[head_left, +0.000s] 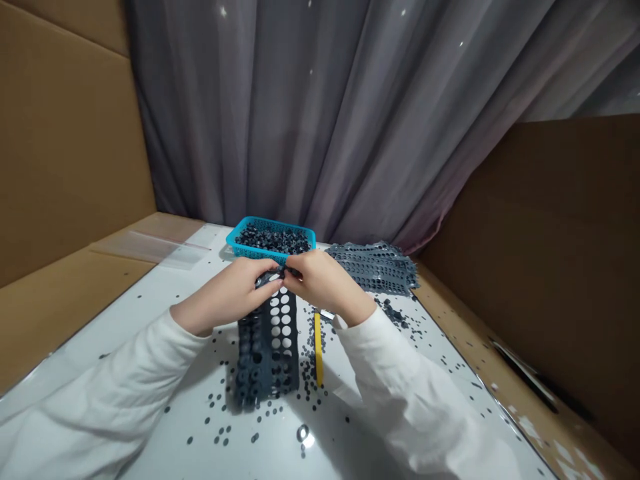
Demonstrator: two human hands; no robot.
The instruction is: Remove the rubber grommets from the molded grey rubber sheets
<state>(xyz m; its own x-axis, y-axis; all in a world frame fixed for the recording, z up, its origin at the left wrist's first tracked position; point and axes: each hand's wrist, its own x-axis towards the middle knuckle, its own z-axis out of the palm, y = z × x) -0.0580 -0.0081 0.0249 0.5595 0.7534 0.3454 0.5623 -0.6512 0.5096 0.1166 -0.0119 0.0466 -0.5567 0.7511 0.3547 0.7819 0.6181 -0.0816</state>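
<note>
A dark grey perforated sheet (293, 333) hangs tilted between my hands and the white table, with columns of round holes on its right side and ring-shaped pieces on its left. My left hand (245, 285) pinches its upper edge. Close beside it, my right hand (317, 279) is closed at the same top edge, fingertips nearly meeting the left ones. Whatever small part lies between the fingertips is hidden. Just behind the hands stands a blue basket (230, 240) filled with small dark pieces.
More perforated sheets (375, 267) lie stacked at the back right. A yellow-handled cutter (319, 350) rests right of the held sheet. Small dark discs (220, 433) litter the white table (160, 360). Clear plastic (165, 243) lies back left, and cardboard walls (550, 253) flank both sides.
</note>
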